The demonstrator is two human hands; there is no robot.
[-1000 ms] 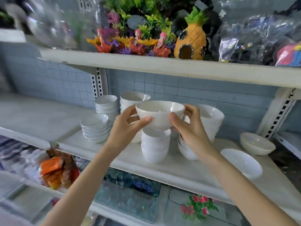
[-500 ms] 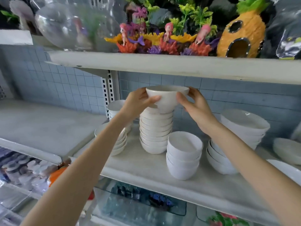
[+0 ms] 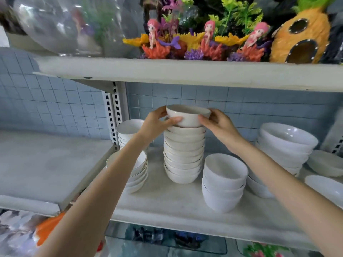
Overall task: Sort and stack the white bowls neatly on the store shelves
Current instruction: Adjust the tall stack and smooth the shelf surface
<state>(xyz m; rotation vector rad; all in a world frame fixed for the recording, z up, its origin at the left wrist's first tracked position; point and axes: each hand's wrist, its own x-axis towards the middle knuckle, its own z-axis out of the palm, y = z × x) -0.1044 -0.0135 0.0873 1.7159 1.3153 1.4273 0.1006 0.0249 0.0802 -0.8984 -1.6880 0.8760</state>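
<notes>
Item: white bowl (image 3: 188, 115), small, glazed ceramic by the look. It sits on or just over the top of the tall stack (image 3: 183, 154) at the middle of the shelf (image 3: 167, 206); whether it is fully nested cannot be told. It is held from both sides: the left hand (image 3: 157, 123) has its thumb on the near wall and fingers curled behind the rim, and the right hand (image 3: 219, 125) pinches the opposite wall likewise. Handling, as judged: rigid, fairly light, smooth and probably slippery, liable to chip on a knock. Best taken by the wall under the rim and lowered level. The stack is high and may rock; a shorter stack (image 3: 224, 182) stands just beside it.
</notes>
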